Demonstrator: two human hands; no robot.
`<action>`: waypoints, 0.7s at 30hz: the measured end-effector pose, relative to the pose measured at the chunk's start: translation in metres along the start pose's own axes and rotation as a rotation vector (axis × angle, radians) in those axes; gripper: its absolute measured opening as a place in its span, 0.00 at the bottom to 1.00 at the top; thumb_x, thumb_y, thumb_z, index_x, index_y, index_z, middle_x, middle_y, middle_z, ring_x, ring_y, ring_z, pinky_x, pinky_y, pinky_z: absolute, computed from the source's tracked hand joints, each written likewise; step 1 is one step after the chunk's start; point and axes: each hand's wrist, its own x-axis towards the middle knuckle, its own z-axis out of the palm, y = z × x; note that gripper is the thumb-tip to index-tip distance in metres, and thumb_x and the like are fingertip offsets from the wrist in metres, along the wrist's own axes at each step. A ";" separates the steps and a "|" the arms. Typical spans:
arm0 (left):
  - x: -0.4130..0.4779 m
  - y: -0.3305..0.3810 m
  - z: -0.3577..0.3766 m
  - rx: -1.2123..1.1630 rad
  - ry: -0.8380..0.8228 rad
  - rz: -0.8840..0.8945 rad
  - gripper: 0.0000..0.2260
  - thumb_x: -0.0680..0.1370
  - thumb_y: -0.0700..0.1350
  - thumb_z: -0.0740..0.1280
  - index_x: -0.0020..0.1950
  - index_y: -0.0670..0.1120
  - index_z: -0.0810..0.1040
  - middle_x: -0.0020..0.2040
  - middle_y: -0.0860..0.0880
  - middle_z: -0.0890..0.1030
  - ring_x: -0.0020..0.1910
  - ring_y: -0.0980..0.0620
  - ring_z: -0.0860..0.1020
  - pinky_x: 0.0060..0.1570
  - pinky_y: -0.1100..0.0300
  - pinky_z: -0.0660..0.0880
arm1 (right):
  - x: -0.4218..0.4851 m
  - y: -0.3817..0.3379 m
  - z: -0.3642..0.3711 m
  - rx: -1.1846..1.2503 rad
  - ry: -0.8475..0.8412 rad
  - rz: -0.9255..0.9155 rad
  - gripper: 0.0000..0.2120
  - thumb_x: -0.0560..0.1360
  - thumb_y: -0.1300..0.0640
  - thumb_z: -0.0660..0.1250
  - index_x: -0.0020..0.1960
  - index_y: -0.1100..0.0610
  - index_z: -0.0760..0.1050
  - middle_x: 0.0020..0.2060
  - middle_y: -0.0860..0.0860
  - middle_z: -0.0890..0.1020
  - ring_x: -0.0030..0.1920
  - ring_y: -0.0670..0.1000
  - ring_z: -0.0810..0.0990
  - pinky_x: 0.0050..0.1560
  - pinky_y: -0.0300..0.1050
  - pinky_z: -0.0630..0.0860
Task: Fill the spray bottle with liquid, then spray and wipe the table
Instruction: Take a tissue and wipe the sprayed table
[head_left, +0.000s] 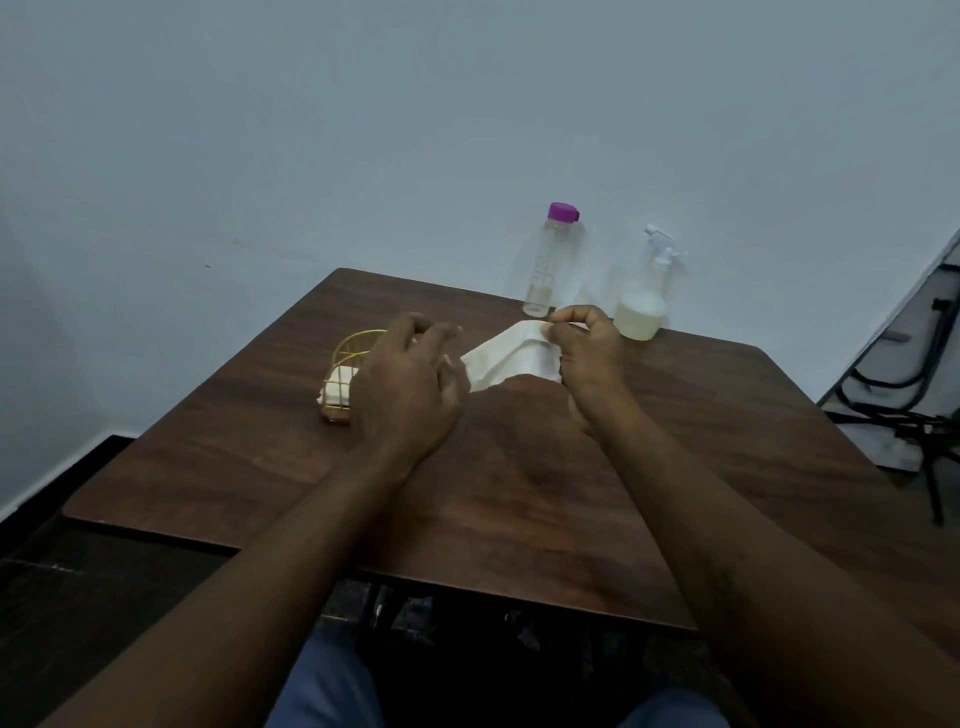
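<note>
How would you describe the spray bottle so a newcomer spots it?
Start at the wooden table and go to its far edge by the wall, where two bottles stand. The spray bottle is the right-hand one, just beyond the right hand pinching a white napkin. Unlike the purple-capped clear bottle, it has a white trigger head and cloudy pale liquid.

There is one wooden table (519, 493), one spray bottle (644, 306), one clear bottle with a purple cap (545, 270), one white cloth (498, 358) and one gold wire holder (345, 358), its white folded contents too blurred to count.
</note>
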 end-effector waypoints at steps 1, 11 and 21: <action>0.000 0.009 0.007 -0.024 -0.036 0.026 0.15 0.76 0.41 0.71 0.63 0.49 0.84 0.61 0.48 0.79 0.49 0.47 0.81 0.39 0.55 0.76 | -0.001 -0.003 -0.011 0.050 -0.010 0.033 0.07 0.76 0.65 0.71 0.45 0.54 0.79 0.41 0.49 0.83 0.37 0.46 0.79 0.42 0.43 0.74; 0.008 0.068 0.085 -0.722 -0.805 -0.344 0.20 0.85 0.49 0.65 0.77 0.62 0.71 0.63 0.56 0.80 0.33 0.59 0.77 0.32 0.58 0.76 | -0.027 -0.002 -0.126 0.039 -0.260 0.088 0.16 0.77 0.73 0.63 0.44 0.55 0.82 0.38 0.49 0.83 0.41 0.51 0.76 0.40 0.48 0.70; 0.001 0.089 0.093 -0.708 -1.188 -0.267 0.08 0.81 0.37 0.69 0.48 0.44 0.88 0.32 0.54 0.82 0.25 0.60 0.73 0.24 0.66 0.68 | -0.033 0.006 -0.216 -0.163 -0.317 0.089 0.19 0.74 0.72 0.66 0.44 0.50 0.88 0.50 0.50 0.88 0.51 0.51 0.84 0.52 0.43 0.79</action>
